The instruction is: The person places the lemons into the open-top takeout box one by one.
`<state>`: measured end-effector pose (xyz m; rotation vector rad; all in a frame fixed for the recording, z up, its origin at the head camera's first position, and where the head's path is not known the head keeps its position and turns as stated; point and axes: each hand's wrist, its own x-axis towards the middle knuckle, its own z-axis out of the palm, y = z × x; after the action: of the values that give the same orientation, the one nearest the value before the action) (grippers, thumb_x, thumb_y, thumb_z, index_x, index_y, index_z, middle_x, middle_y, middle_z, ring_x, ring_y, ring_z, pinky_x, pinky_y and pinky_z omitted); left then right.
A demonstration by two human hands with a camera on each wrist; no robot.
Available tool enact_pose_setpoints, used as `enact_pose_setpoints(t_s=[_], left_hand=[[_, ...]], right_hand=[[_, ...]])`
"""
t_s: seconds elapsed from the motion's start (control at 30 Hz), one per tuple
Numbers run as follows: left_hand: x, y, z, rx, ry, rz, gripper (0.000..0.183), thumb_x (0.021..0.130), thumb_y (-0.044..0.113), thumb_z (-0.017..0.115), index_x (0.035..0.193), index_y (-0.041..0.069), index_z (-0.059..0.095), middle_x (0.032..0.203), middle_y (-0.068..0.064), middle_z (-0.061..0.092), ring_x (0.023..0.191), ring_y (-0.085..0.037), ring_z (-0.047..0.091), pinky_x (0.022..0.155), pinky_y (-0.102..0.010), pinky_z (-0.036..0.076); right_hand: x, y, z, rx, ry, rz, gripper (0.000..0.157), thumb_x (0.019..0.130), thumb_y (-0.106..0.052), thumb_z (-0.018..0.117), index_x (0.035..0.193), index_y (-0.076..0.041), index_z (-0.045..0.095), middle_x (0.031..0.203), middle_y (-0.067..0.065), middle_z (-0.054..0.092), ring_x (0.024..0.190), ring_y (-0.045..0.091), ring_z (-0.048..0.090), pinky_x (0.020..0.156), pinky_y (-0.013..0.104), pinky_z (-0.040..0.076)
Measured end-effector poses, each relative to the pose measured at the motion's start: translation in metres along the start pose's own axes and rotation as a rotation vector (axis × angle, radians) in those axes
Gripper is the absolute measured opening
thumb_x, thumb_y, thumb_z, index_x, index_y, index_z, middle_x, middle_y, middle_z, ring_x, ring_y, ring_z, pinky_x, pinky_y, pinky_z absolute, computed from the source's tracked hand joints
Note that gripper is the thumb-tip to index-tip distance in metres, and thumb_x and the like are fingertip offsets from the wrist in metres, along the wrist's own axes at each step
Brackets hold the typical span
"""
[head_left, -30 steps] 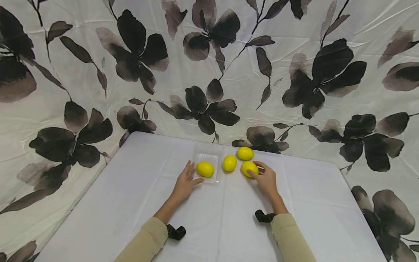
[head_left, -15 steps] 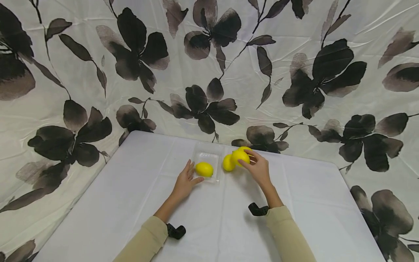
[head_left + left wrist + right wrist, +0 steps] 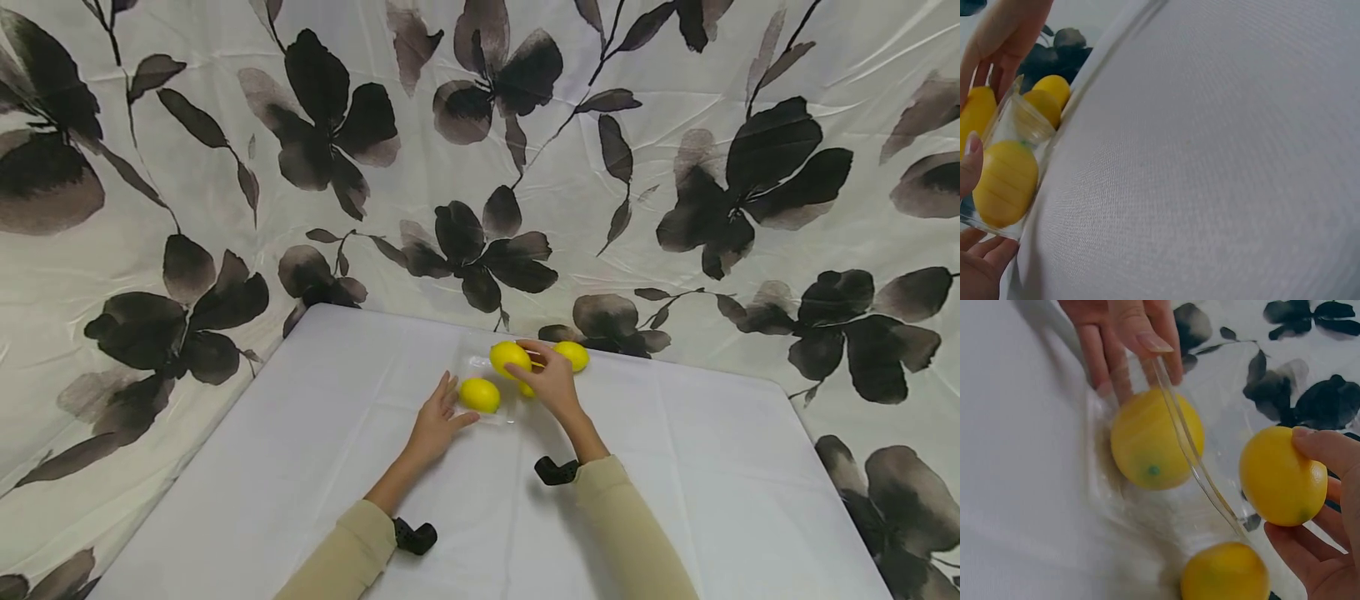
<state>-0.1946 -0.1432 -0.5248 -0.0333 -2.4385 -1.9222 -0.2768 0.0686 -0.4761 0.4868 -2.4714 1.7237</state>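
A clear plastic box (image 3: 504,418) stands near the far edge of the table, with a yellow lemon (image 3: 479,396) inside. My left hand (image 3: 431,425) rests against the box's near left corner. In the right wrist view its thumb (image 3: 1147,337) touches the rim while the other fingers lie along the outer wall. Above the box's right side, my right hand (image 3: 553,383) holds another lemon (image 3: 1282,478) between thumb and fingers. A third lemon (image 3: 1225,575) lies just right of the box, mostly hidden behind the right hand in the head view. Farther right sits one more lemon (image 3: 573,357).
A white cloth (image 3: 315,450) covers the table. Behind it hangs a pale curtain (image 3: 405,167) printed with dark flowers. Each wrist carries a black camera mount, the left mount (image 3: 415,537) and the right mount (image 3: 555,472), low over the cloth.
My right hand has lifted a lemon from the table and carried it leftward, over its neighbours to the box. The left hand stays at the box. The head view has shifted slightly.
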Motion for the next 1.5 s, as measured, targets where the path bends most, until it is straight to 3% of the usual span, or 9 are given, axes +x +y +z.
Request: enact_pose_setpoints(t_s=[0.27, 0.5, 0.7, 0.8, 1.1, 1.37, 1.5], left_hand=[[0.000, -0.001, 0.007, -0.045, -0.003, 0.017, 0.097, 0.087, 0.015, 0.076, 0.157, -0.001, 0.012, 0.160, -0.021, 0.027, 0.144, -0.037, 0.035, 0.114, -0.051, 0.037], [0.000, 0.001, 0.013, -0.035, 0.001, 0.034, 0.099, 0.086, 0.020, 0.077, 0.157, -0.001, 0.012, 0.159, -0.020, 0.029, 0.144, -0.035, 0.035, 0.114, -0.048, 0.038], [0.001, 0.000, 0.014, -0.042, 0.011, 0.045, 0.097, 0.086, 0.020, 0.077, 0.157, 0.000, 0.014, 0.159, -0.020, 0.029, 0.144, -0.036, 0.036, 0.113, -0.052, 0.039], [0.002, 0.000, 0.015, -0.040, 0.012, 0.048, 0.097, 0.086, 0.021, 0.077, 0.157, 0.000, 0.014, 0.159, -0.021, 0.029, 0.143, -0.036, 0.035, 0.113, -0.052, 0.038], [0.001, -0.001, 0.014, -0.023, 0.011, 0.027, 0.097, 0.087, 0.018, 0.076, 0.157, -0.001, 0.013, 0.159, -0.021, 0.028, 0.143, -0.035, 0.036, 0.113, -0.050, 0.039], [0.001, -0.001, 0.010, 0.012, 0.023, -0.006, 0.097, 0.086, 0.020, 0.078, 0.157, 0.002, 0.014, 0.160, -0.016, 0.030, 0.144, -0.032, 0.036, 0.114, -0.046, 0.040], [0.001, -0.002, 0.008, 0.030, 0.025, 0.000, 0.096, 0.086, 0.021, 0.077, 0.157, 0.001, 0.015, 0.160, -0.016, 0.029, 0.145, -0.032, 0.035, 0.113, -0.047, 0.040]], right_hand=[[0.007, 0.000, 0.020, -0.061, -0.031, -0.049, 0.043, 0.082, -0.019, 0.082, 0.121, -0.005, 0.069, 0.123, 0.015, 0.068, 0.111, 0.033, 0.067, 0.097, 0.044, 0.057], [0.008, 0.006, 0.028, -0.087, -0.051, -0.057, 0.042, 0.083, -0.017, 0.081, 0.121, -0.004, 0.069, 0.123, 0.015, 0.068, 0.114, 0.032, 0.066, 0.099, 0.041, 0.055], [0.010, 0.006, 0.032, -0.188, -0.118, -0.097, 0.039, 0.088, -0.014, 0.075, 0.123, -0.001, 0.066, 0.124, 0.015, 0.067, 0.116, 0.030, 0.064, 0.100, 0.040, 0.055], [0.010, 0.007, 0.032, -0.210, -0.113, -0.095, 0.037, 0.089, -0.011, 0.074, 0.123, -0.002, 0.066, 0.124, 0.014, 0.068, 0.117, 0.030, 0.064, 0.098, 0.040, 0.055], [0.005, 0.007, 0.014, -0.079, -0.032, -0.154, 0.038, 0.086, -0.005, 0.076, 0.122, 0.001, 0.066, 0.124, 0.018, 0.066, 0.117, 0.034, 0.064, 0.096, 0.040, 0.056], [0.001, 0.015, -0.015, -0.054, -0.006, -0.110, 0.043, 0.086, -0.009, 0.077, 0.126, 0.001, 0.064, 0.128, 0.018, 0.064, 0.122, 0.038, 0.060, 0.101, 0.045, 0.053], [0.000, 0.024, -0.028, -0.092, 0.004, -0.054, 0.047, 0.085, -0.013, 0.078, 0.128, -0.001, 0.064, 0.129, 0.017, 0.063, 0.123, 0.039, 0.059, 0.103, 0.045, 0.052]])
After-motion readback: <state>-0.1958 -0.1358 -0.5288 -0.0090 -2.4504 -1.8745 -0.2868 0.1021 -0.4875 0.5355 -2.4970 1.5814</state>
